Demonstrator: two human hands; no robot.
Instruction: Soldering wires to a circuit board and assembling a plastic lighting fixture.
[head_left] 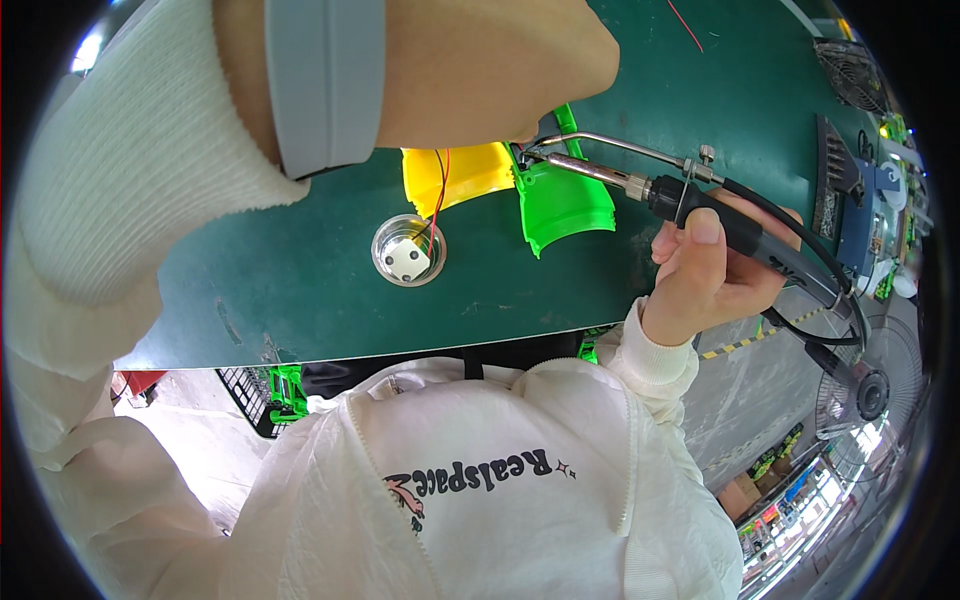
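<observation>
My right hand (715, 262) is wrapped round the black handle of a soldering iron (745, 228), thumb along its top. A thin metal solder-feed tube (625, 148) runs beside the iron's shaft, and both tips meet at the inner edge of a curved green plastic shell (565, 205). Right above that spot is my left hand (490, 75), its fingers hidden under the back of the hand. A yellow plastic shell (460, 178) lies against the green one. Red and black wires (440, 190) run down over the yellow shell to a white block (406, 260) in a clear round cup (383, 232).
A green tabletop (300, 300) lies under everything. A loose red wire (686, 25) rests at the far side. Along the right edge stand a black fan unit (850, 75) and a blue device (862, 215). Beyond the table is a round fan (872, 395).
</observation>
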